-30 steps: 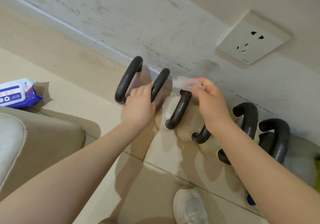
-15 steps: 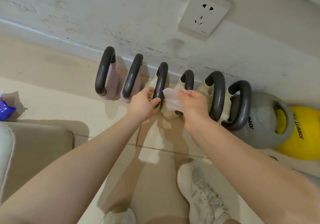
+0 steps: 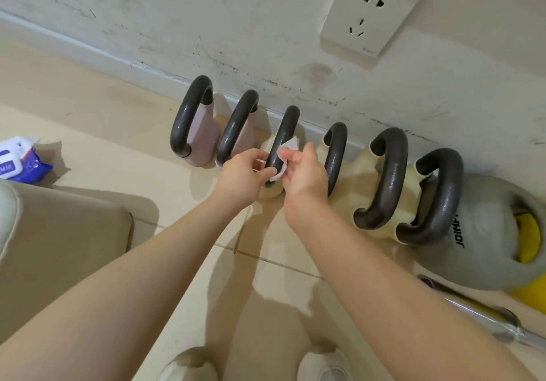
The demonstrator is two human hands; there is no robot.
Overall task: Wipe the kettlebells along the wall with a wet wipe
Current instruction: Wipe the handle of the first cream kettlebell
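A row of kettlebells stands against the wall: two pink ones, several cream ones, a grey one and a yellow one, most with dark handles. My left hand grips the lower end of the third kettlebell's handle. My right hand presses a white wet wipe against the right side of that same handle. The third kettlebell's cream body is mostly hidden behind both hands.
A blue and white wet wipe pack lies on the tile floor at the left. A beige cushion fills the lower left. A wall socket sits above the row. A metal bar lies at the right. My shoes are below.
The view has shifted so the wipe pack is back in sight at the left. My right hand with the wipe has moved up and closer against the third handle; my left hand stays on it.
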